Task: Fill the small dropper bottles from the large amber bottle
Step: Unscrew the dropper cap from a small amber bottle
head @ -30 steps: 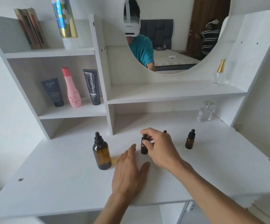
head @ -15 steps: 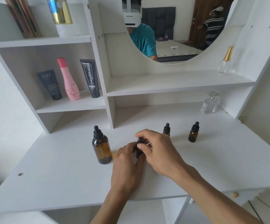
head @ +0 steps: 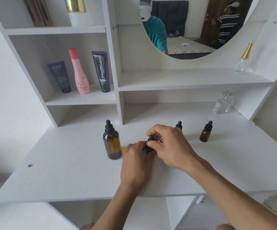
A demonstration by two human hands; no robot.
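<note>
Large amber bottle (head: 112, 144) upright, capped; three small dropper bottles (head: 205, 134) right, one held.

White shelved vanity (head: 192, 80), round mirror (head: 192, 30)

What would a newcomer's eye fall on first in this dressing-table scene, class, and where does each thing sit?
First, the two bare hands meeting at the middle of the white desktop: the left hand steadies a small amber dropper bottle while the right hand pinches its black cap. Just to their left stands the large amber glass bottle with a black dropper top, still capped. On the left shelf behind, a tall pink bottle stands between two dark tubes.
</note>
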